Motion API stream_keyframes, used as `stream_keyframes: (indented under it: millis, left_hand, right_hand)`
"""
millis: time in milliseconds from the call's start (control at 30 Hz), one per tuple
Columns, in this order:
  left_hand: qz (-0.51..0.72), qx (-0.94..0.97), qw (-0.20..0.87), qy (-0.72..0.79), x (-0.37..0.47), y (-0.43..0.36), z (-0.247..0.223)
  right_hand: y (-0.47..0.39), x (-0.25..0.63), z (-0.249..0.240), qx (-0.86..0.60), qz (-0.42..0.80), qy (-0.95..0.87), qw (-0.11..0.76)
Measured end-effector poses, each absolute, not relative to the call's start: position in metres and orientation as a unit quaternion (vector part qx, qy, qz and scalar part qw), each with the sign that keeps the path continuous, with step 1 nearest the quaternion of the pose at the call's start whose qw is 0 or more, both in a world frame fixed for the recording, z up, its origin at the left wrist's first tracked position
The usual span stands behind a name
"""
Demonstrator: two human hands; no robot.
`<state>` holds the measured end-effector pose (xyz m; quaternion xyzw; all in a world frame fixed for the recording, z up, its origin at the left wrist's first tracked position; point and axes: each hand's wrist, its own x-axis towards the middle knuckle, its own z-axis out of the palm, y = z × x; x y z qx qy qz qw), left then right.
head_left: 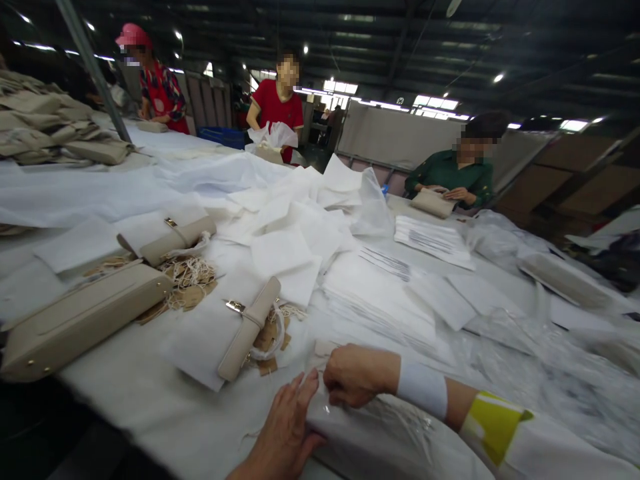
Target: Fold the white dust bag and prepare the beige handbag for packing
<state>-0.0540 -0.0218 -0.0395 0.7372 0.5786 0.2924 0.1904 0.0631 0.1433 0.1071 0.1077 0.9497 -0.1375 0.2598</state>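
Observation:
At the table's near edge lies a pale, bulky item in a clear plastic bag (390, 437); what is inside is mostly hidden. My left hand (287, 427) rests against its left end, fingers stretched out and thumb apart. Over the top of that end, my right hand (357, 375) is closed, its curled fingers pinching the plastic. Just left of my hands, a beige handbag (250, 330) with a gold clasp sits partly covered by white sheet, beside strings and brown tags (270, 350).
Two more beige handbags (90, 310) (175, 240) lie at left. White sheets (300, 233) are heaped mid-table, with stacked white sheets (380, 293) nearer. Clear plastic bags (525, 353) spread rightward. Three people work across the table, including one in green (450, 177). A pole (95, 67) rises at left.

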Motion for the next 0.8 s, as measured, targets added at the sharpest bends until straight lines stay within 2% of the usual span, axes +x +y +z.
stream_keyframes:
  millis: [233, 400, 533, 633, 800]
  left_hand:
    - [0.257, 0.779, 0.09, 0.565, -0.055, -0.016, -0.055]
    - [0.261, 0.795, 0.01, 0.548, -0.052, -0.006, -0.072]
    - [0.264, 0.785, 0.005, 0.56, -0.052, -0.007, -0.073]
    - [0.287, 0.792, 0.034, 0.538, -0.056, -0.013, -0.078]
    - [0.396, 0.771, 0.026, 0.498, -0.051, -0.021, -0.108]
  right_hand:
    - [0.148, 0.05, 0.107, 0.145, -0.129, 0.941, 0.278]
    - [0.152, 0.056, 0.105, 0.158, -0.197, 0.93, 0.266]
    - [0.165, 0.07, 0.075, 0.28, -0.269, 0.907, 0.16]
    - [0.191, 0.103, 0.056, 0.396, -0.242, 0.883, 0.07]
    - [0.221, 0.185, 0.063, 0.531, -0.208, 0.821, 0.002]
